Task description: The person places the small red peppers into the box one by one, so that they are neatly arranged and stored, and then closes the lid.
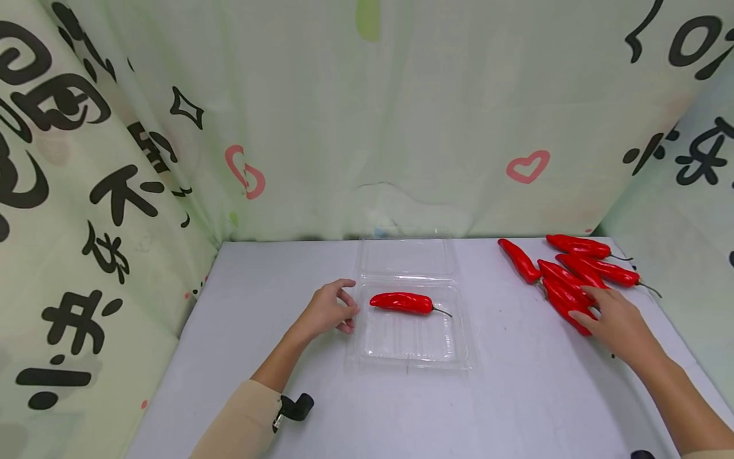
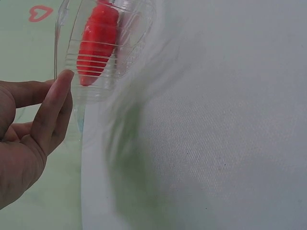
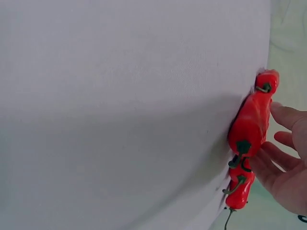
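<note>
A clear plastic clamshell box [image 1: 413,347] lies with its lid folded back on the white table. One red chili pepper [image 1: 401,303] with a dark stem lies inside. My left hand [image 1: 329,309] is at the box's left edge, fingers loosely bent, fingertips right by the rim; the left wrist view shows the fingertips [image 2: 67,76] overlapping the plastic. At the right, my right hand [image 1: 622,325] reaches over a pile of red chili peppers [image 1: 579,268]. Its thumb and fingers are spread around the nearest pepper [image 3: 247,129], with a gap between them.
Pale green curtains [image 1: 367,127] with black characters and pink hearts hang behind and at both sides of the white table [image 1: 275,306]. A single pepper [image 1: 518,260] lies at the pile's left side. A black wrist device [image 1: 296,407] sits on the left sleeve.
</note>
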Tool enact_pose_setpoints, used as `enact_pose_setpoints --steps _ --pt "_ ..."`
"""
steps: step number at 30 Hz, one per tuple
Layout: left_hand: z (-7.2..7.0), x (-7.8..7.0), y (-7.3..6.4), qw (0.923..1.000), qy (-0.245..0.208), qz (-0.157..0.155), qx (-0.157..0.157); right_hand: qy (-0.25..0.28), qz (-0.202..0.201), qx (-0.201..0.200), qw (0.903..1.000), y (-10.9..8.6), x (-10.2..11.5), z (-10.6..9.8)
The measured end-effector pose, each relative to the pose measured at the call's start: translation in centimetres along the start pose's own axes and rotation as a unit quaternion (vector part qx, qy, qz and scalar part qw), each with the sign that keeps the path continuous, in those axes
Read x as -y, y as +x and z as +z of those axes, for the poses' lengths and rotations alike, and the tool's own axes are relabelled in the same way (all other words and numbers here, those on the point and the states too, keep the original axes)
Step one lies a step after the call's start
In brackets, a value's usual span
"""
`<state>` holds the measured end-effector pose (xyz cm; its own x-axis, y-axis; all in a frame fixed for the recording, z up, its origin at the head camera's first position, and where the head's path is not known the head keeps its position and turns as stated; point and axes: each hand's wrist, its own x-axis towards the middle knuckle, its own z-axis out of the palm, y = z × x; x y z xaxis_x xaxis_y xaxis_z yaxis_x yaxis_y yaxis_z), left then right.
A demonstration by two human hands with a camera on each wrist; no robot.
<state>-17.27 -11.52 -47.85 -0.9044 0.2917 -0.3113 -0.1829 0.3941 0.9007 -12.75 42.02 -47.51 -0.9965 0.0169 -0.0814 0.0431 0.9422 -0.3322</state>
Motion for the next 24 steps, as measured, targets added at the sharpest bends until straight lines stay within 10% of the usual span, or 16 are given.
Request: enact_pose_setpoints --steps 24 --pt "0.21 -0.21 -0.02 0.9999 0.011 -0.003 0.001 0.010 0.016 0.022 0.9996 -0.09 0.25 0.25"
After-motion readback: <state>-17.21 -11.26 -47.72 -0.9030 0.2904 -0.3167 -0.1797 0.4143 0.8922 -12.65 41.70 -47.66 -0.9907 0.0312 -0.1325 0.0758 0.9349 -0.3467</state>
